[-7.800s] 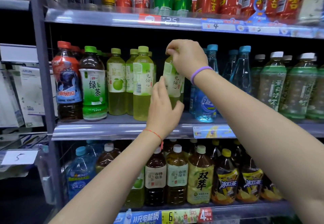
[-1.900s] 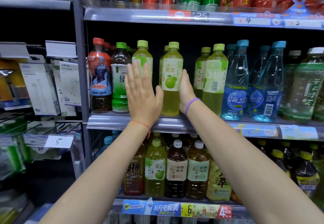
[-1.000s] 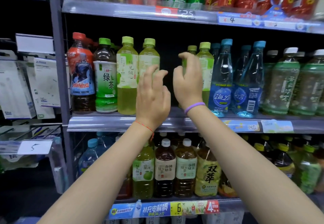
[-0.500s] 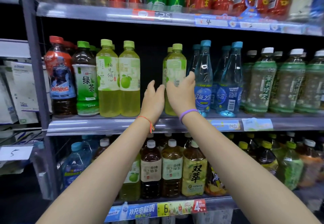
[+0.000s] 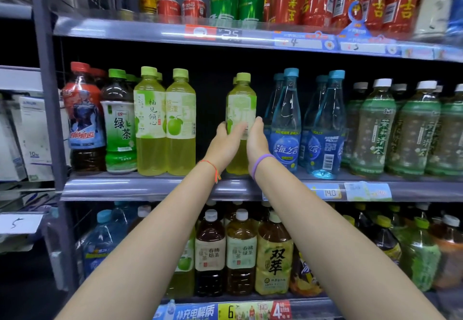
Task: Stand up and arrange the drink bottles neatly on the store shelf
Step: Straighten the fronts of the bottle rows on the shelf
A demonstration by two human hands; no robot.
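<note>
Two bare forearms reach up from the bottom edge, where both are cut off above the elbow. The left hand, with an orange string at its wrist, and the right hand, with a purple band, close on a yellow-green drink bottle from either side; the left fingers lie across its label and the right palm presses its flank, so the bottle is clasped between the two hands. Its lower half is hidden behind them, and its label is too blurred to read.

The bottle stands upright on the middle shelf, long axis vertical, pale green cap up, with a second cap of the same colour peeping just behind it. An open gap separates it from the pomelo drink bottle to the left, which touches its neighbour (the 柚见倾心 bottle). Just beside it to the right stand the blue water bottles, the right hand probably brushing the nearest.

Farther left are a green tea bottle and a red-capped bottle. On the top shelf, the cans are cut off by the frame.
</note>
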